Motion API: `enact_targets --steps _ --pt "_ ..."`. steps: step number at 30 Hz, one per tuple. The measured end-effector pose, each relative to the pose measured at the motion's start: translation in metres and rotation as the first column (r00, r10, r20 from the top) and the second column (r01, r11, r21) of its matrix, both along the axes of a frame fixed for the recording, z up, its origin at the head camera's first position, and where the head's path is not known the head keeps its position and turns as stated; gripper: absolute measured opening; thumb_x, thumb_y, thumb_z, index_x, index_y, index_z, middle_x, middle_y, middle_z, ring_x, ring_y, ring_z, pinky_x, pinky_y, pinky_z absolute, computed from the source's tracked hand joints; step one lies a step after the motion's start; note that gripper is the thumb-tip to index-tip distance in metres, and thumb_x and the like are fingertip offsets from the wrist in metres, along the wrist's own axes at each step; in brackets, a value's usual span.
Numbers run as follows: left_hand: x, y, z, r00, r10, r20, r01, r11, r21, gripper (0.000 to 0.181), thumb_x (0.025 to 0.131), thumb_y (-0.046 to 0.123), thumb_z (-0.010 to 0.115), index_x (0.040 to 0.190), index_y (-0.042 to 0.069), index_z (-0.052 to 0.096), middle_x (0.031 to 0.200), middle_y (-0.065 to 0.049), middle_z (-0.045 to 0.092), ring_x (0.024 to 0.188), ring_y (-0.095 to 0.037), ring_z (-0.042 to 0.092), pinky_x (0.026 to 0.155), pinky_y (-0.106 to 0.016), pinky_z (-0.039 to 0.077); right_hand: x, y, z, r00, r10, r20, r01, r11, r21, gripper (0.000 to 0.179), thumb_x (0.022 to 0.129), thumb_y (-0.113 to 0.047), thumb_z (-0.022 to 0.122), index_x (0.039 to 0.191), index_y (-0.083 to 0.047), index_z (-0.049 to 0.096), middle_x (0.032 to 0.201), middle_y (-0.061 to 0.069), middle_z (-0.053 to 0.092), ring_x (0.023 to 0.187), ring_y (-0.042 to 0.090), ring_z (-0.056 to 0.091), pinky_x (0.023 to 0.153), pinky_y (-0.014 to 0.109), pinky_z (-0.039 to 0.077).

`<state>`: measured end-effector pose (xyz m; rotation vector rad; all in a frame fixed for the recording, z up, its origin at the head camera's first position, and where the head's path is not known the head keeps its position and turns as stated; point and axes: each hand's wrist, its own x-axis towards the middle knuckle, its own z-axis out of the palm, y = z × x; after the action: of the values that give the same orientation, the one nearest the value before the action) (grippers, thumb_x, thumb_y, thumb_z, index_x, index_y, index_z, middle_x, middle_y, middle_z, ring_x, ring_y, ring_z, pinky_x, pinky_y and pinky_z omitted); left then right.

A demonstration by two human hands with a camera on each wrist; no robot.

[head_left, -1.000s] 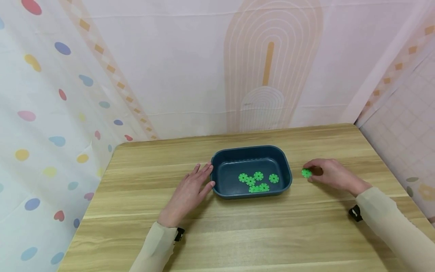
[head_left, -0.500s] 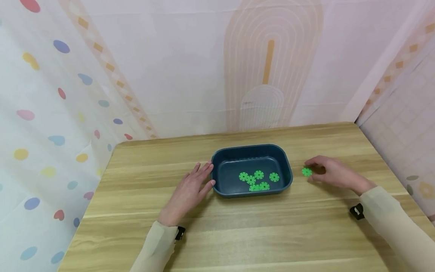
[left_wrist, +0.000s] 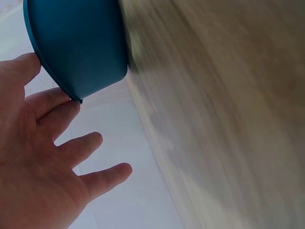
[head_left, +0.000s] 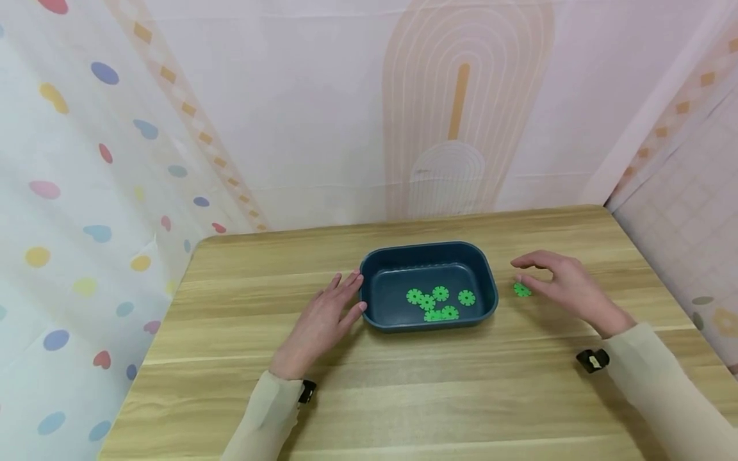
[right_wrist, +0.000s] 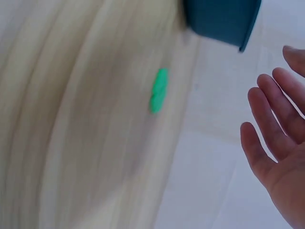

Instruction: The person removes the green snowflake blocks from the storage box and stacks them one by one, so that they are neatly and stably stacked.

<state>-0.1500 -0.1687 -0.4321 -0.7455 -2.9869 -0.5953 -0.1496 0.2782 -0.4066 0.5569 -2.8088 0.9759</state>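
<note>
A dark blue rectangular basin stands on the wooden table, with several green notched discs lying in it. The fingertips of my left hand touch the left end of its rim. In the left wrist view those fingers are spread, and the basin's outer wall shows beside them. To the right of the basin, one green disc lies on the table. My right hand hovers over it, thumb and fingers apart. The right wrist view shows a gap between this hand and the disc.
The wooden table reaches back to a patterned curtain. More curtain with coloured spots hangs along the left side. A black strap device sits at each wrist, the right one just below the sleeve.
My right hand has let go of the green disc and lifted off it, leaving it on the table. The left hand and the basin stay where they were.
</note>
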Motion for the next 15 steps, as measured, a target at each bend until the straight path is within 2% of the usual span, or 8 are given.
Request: enact_targets --steps 2,5,8,10,11,13,15 --pt "0.0 0.0 0.0 1.0 -0.003 -0.003 0.003 1.0 0.005 0.057 0.109 0.038 0.054 0.157 0.008 0.045 0.165 -0.005 0.036 0.151 -0.039 0.032 0.114 -0.064 0.037 0.001 -0.007 0.002 0.998 0.001 -0.065 -0.001 1.0 -0.007 0.025 0.099 -0.017 0.074 0.121 -0.006 0.074 0.121 0.014 0.073 0.112 0.036 0.067 0.09 0.055 0.055" --pt "-0.001 0.0 0.001 1.0 -0.003 -0.005 0.003 1.0 0.01 0.057 0.109 0.038 0.054 0.157 0.008 0.045 0.165 -0.006 0.036 0.151 -0.039 0.032 0.113 -0.064 0.038 0.003 -0.017 0.004 0.989 0.009 -0.149 -0.011 1.0 -0.018 0.022 0.095 -0.012 0.077 0.117 -0.009 0.076 0.116 0.008 0.075 0.106 0.029 0.07 0.087 0.039 0.056" --pt "0.0 0.0 0.002 1.0 0.004 0.007 -0.004 1.0 0.016 0.057 0.109 0.038 0.053 0.157 0.008 0.044 0.165 -0.005 0.035 0.151 -0.04 0.032 0.114 -0.065 0.037 0.003 -0.028 0.005 0.978 0.031 -0.207 -0.041 0.998 -0.04 0.022 0.091 -0.006 0.08 0.113 -0.009 0.077 0.112 0.005 0.076 0.103 0.025 0.071 0.086 0.021 0.052" --pt "0.001 0.001 0.002 1.0 0.005 0.016 -0.005 1.0 0.02 0.057 0.109 0.037 0.053 0.158 0.008 0.044 0.165 -0.005 0.035 0.152 -0.04 0.032 0.114 -0.065 0.036 0.004 -0.035 0.005 0.972 0.046 -0.231 -0.058 0.997 -0.047 0.023 0.089 -0.005 0.081 0.112 -0.008 0.078 0.11 0.004 0.076 0.101 0.024 0.071 0.087 0.014 0.049" --pt "0.001 0.001 0.002 1.0 0.007 0.022 -0.008 1.0 0.024 0.057 0.109 0.037 0.053 0.158 0.009 0.043 0.166 -0.005 0.035 0.152 -0.04 0.031 0.115 -0.065 0.035 0.004 -0.038 0.006 0.971 0.051 -0.236 -0.064 0.997 -0.049 0.024 0.089 -0.004 0.081 0.112 -0.008 0.078 0.11 0.004 0.076 0.101 0.024 0.071 0.087 0.013 0.048" --pt "0.002 0.001 0.003 1.0 0.008 0.027 -0.009 1.0 0.027 0.057 0.109 0.037 0.054 0.158 0.008 0.043 0.166 -0.005 0.034 0.152 -0.039 0.031 0.115 -0.065 0.035 0.006 -0.044 0.007 0.97 0.056 -0.235 -0.069 0.996 -0.049 0.024 0.089 -0.005 0.081 0.113 -0.008 0.078 0.111 0.004 0.076 0.102 0.024 0.071 0.089 0.017 0.05" --pt "0.003 0.001 0.003 0.999 0.011 0.032 -0.012 1.0 0.025 0.057 0.109 0.037 0.054 0.158 0.008 0.043 0.166 -0.004 0.034 0.152 -0.039 0.03 0.115 -0.064 0.035 0.006 -0.051 0.008 0.975 0.058 -0.217 -0.072 0.996 -0.054 0.024 0.09 -0.007 0.081 0.114 -0.008 0.078 0.113 0.005 0.076 0.105 0.026 0.071 0.09 0.028 0.053"
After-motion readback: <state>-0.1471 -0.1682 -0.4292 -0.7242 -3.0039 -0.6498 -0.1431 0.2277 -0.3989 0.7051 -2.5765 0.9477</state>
